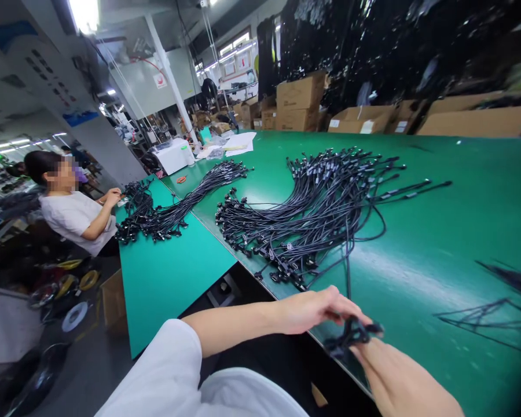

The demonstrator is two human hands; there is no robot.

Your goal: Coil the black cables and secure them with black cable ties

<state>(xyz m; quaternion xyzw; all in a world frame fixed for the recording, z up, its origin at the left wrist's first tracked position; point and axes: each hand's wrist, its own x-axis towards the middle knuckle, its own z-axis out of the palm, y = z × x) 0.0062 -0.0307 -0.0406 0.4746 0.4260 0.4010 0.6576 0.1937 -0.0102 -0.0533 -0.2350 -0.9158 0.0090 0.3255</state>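
At the front edge of the green table, my left hand [319,310] has its fingers closed at a black cable [351,336], folded into a small, blurred bunch. My right hand [388,356] is closed around the same bunch from the right, close to the left fingertips. The grip is partly hidden. Beyond the hands, a large pile of black cables [304,214] with connector ends lies fanned over the table [417,243]. One cable strand hangs from that pile toward my left hand.
Thin black strips [495,315] lie at the right. Another cable bundle [200,194] stretches left toward a co-worker [76,205] seated at the adjoining table [165,284]. Small orange-handled snips [181,179], papers [241,143] and cardboard boxes [299,101] are farther back.
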